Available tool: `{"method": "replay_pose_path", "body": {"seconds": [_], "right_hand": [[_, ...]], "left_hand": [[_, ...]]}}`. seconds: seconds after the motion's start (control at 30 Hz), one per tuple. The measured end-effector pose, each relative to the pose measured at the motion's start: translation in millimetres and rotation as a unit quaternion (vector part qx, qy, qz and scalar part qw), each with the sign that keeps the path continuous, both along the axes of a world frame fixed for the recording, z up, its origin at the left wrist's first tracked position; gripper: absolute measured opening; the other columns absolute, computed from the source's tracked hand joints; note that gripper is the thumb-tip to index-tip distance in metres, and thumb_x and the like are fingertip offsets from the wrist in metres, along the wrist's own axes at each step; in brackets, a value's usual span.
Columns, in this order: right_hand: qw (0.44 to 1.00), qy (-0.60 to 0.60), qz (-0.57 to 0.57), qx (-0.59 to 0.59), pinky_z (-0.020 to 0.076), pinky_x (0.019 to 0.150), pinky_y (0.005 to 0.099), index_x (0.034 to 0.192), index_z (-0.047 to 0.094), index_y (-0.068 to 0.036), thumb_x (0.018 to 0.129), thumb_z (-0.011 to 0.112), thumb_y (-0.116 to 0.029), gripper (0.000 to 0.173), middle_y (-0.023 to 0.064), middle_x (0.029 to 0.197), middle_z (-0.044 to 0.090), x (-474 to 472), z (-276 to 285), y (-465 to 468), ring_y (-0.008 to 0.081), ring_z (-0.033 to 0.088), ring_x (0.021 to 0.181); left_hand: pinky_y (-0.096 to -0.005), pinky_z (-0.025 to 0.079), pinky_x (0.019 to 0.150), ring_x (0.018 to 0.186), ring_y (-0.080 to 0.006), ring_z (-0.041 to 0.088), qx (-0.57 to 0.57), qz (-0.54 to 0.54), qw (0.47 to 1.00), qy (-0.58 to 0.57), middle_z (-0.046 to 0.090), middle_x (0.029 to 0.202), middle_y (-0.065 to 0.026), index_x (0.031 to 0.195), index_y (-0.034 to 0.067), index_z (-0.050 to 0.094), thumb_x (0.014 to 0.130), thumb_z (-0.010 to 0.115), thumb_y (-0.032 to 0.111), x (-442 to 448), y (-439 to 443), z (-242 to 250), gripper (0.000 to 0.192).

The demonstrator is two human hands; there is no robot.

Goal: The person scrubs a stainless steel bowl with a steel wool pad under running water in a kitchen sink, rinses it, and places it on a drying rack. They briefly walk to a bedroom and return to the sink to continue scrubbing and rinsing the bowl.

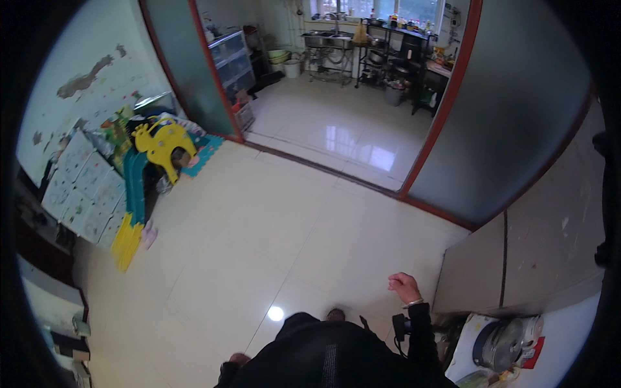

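Note:
My right hand (405,287) hangs out ahead of my body at lower right, over the tiled floor (271,233). Its fingers are curled in and nothing shows in them; a bracelet circles the wrist. A small black device (400,327) with a cable sits beside my right forearm. Of my left hand (239,359), only a small part shows beside my dark jacket (315,354), at the bottom edge. Its fingers are hidden. One of my shoes (335,314) pokes out in front of the jacket.
A sliding-door track (320,165) crosses the floor between frosted panels (504,106), with a kitchen sink (327,40) beyond. At left are a toy slide (136,189) and white drawer unit (87,186). A grey two-door unit (538,257) and lidded pot (504,344) stand at right.

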State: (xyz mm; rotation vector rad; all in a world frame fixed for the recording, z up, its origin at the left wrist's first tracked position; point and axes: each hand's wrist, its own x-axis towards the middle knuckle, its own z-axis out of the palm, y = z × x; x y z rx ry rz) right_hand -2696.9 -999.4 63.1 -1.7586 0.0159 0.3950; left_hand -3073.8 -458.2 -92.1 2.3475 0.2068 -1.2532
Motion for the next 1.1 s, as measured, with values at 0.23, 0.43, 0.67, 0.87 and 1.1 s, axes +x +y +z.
{"method": "replay_pose_path", "body": {"seconds": [0.23,0.43,0.67,0.87,1.1], "right_hand": [[0.997,-0.005,0.083,0.001,0.0494,0.067,0.0271,0.094,0.059,0.002,0.083,0.055,-0.012,0.018,0.0069,0.08,0.061,218,17,80,0.0149,0.062,0.072],[0.997,0.046,0.054,-0.023,0.0511,0.07,0.0293,0.097,0.058,0.004,0.082,0.055,-0.011,0.021,0.0103,0.085,0.062,378,13,98,0.0179,0.062,0.075],[0.99,0.131,-0.026,-0.043,0.0515,0.069,0.0311,0.1,0.057,0.005,0.082,0.054,-0.01,0.023,0.014,0.088,0.061,553,13,119,0.0208,0.063,0.079],[0.992,0.12,-0.023,-0.026,0.0506,0.06,0.0304,0.096,0.058,0.003,0.082,0.056,-0.012,0.021,0.0109,0.078,0.063,758,-22,156,0.0184,0.064,0.071],[0.996,0.09,0.018,0.015,0.052,0.068,0.0309,0.097,0.058,0.005,0.081,0.055,-0.007,0.02,0.0122,0.081,0.062,1034,16,245,0.0197,0.063,0.071]], "left_hand": [[-0.0394,0.048,0.074,0.082,-0.0268,0.061,-0.039,0.069,0.994,0.081,0.064,0.09,-0.0107,0.08,0.013,0.067,0.071,0.055,0.03,166,38,-51,0.023],[-0.0384,0.049,0.072,0.078,-0.0248,0.062,0.019,-0.215,0.961,-0.174,0.065,0.09,-0.0086,0.079,0.013,0.067,0.067,0.059,0.029,440,125,-79,0.021],[-0.0389,0.048,0.074,0.082,-0.0284,0.06,0.083,0.009,0.932,-0.352,0.062,0.082,-0.0108,0.082,0.007,0.063,0.078,0.054,0.029,844,156,19,0.024],[-0.0398,0.049,0.07,0.076,-0.0294,0.061,0.026,0.026,0.933,-0.359,0.063,0.077,-0.0106,0.082,0.007,0.062,0.078,0.05,0.024,1029,167,34,0.022],[-0.0405,0.043,0.057,0.064,-0.0267,0.053,0.059,-0.022,0.979,-0.196,0.052,0.06,-0.0071,0.066,0.012,0.057,0.073,0.052,0.027,1050,217,-9,0.017]]}}
